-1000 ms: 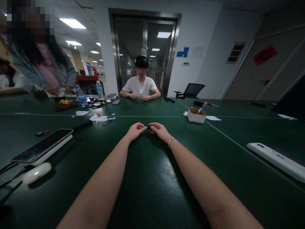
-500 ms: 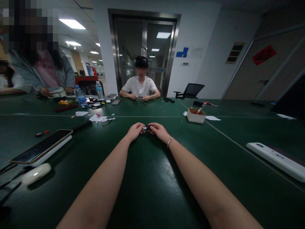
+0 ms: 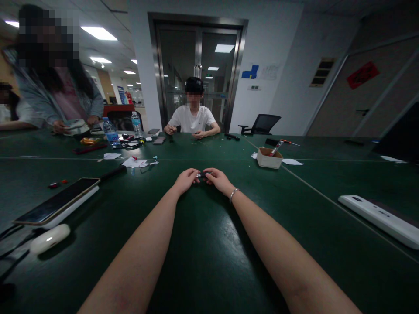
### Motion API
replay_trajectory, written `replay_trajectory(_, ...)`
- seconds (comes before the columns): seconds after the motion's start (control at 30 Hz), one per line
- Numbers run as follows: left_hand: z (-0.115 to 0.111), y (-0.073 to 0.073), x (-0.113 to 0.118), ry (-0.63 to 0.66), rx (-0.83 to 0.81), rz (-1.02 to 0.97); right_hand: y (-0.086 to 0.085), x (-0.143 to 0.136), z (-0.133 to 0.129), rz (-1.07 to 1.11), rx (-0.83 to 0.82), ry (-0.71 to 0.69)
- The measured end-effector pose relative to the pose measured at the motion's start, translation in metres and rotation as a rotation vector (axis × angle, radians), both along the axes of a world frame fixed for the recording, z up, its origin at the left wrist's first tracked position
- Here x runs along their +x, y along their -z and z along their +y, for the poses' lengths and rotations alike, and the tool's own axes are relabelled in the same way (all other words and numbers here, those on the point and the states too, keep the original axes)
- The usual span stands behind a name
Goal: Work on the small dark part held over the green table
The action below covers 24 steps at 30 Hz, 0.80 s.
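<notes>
Head camera shows me a small black-and-silver piece over the table, left hand pinching its silver end and right hand its black body, each grip nearly closed; I judge it light, stiff, slightly slippery, best held by its ends.

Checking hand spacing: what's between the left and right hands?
A small dark object with a shiny end, pinched between the left hand and the right hand; the head view shows it.
</notes>
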<state>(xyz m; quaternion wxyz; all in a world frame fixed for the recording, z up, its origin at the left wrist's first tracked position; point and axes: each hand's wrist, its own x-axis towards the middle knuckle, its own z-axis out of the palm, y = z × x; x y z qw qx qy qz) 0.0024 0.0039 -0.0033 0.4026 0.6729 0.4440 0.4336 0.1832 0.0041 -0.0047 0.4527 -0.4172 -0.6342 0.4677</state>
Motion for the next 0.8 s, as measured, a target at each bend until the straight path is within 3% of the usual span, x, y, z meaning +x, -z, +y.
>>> replay_trajectory(0.43,0.0029,0.0034,-0.0013,-0.066,0.043,0.012,-0.0003,-0.0003,-0.0011,-0.003,0.024,-0.015)
replay_trajectory(0.8,0.0018,0.0031,-0.0015,-0.025,0.023,0.044,-0.0021,0.0002,-0.0027,-0.014,0.016,-0.016)
